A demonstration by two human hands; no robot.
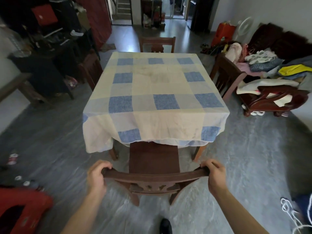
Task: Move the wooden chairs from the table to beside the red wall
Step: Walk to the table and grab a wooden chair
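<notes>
A dark wooden chair point(154, 159) stands at the near side of the table point(157, 92), its seat partly under the blue-and-cream checked cloth. My left hand point(97, 176) grips the left end of its top rail, and my right hand point(215, 176) grips the right end. Another wooden chair point(157, 43) stands at the far side. A third wooden chair point(92, 70) is at the left side and a further one point(225, 76) at the right side. A red curtain or wall panel point(99, 19) hangs at the far left.
A wooden sofa point(270, 98) piled with clothes sits to the right. Dark cluttered furniture point(47, 53) lines the left. A red plastic stool point(20, 211) is at the near left, small items point(12, 158) lie on the grey floor. A doorway point(175, 7) opens at the back.
</notes>
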